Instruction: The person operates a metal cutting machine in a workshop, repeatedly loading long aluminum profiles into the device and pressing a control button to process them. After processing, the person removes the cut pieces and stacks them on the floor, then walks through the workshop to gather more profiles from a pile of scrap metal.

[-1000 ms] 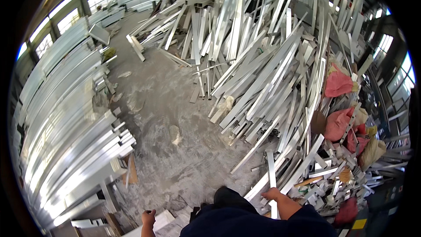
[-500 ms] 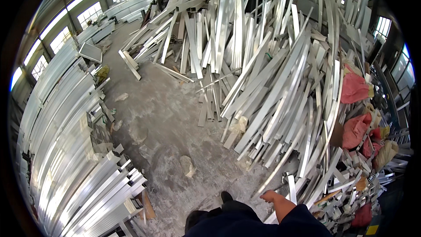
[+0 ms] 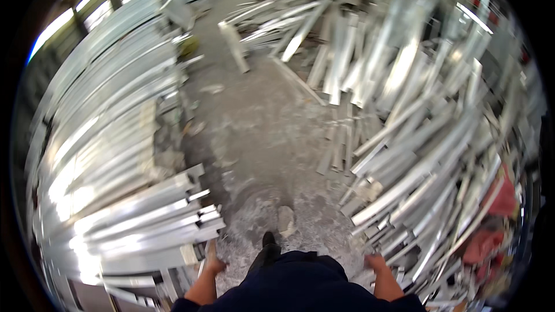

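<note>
- Dusty concrete floor (image 3: 260,133) between heaps of aluminium profiles.
- Left hand (image 3: 214,264) just beside stacked profiles (image 3: 156,225), finger state blurred, cannot tell.
- Right hand (image 3: 377,263) near loose profile pile (image 3: 416,167), fingers unclear, nothing visibly held.

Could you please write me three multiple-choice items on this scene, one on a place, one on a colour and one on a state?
1. Where is the neat stack of metal bars?
A. On the person's left
B. On the person's right
C. Overhead

2. What colour are the bags at the right edge?
A. Blue
B. Red
C. Green

3. What does the left hand hold?
A. A bar
B. A bag
C. Nothing visible

Answers: 1 A, the ordered bars run along the left side, the loose pile lies right. 2 B, they show red among the bars. 3 C, it hangs near the floor with nothing seen in it.
</note>
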Demonstrator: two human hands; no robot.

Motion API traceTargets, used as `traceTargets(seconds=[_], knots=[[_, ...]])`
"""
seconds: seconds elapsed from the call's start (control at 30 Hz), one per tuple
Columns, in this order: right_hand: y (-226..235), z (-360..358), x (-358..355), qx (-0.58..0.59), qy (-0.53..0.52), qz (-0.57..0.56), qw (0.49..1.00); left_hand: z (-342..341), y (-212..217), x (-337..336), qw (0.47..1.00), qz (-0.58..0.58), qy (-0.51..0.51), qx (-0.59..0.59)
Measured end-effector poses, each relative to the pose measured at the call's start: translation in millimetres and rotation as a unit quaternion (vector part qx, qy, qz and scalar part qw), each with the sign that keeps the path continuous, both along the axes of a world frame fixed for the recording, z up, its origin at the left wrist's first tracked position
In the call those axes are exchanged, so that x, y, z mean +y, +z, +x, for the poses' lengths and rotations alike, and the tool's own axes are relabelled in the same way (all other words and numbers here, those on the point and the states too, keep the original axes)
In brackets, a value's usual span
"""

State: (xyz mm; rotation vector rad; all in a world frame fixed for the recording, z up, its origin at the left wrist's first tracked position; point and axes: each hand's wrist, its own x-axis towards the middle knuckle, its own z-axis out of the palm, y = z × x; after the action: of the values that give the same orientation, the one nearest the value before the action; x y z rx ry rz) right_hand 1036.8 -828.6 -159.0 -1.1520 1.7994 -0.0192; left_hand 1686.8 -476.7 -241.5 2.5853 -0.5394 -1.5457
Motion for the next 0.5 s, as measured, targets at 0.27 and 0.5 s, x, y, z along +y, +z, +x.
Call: traceTargets(seconds=[0.27,0.5], knots=[[37.3,121.3,-33.0,-0.024,0.067,0.197,0.978,161.0,78.7,-128.8,0.941,-0.235,0.196,-0.142],[1.6,181.3,-180.5,-0.084,0.026,0.169,0.982,168.3,85.9,-162.1,0.986,-0.008,0.155,-0.065]])
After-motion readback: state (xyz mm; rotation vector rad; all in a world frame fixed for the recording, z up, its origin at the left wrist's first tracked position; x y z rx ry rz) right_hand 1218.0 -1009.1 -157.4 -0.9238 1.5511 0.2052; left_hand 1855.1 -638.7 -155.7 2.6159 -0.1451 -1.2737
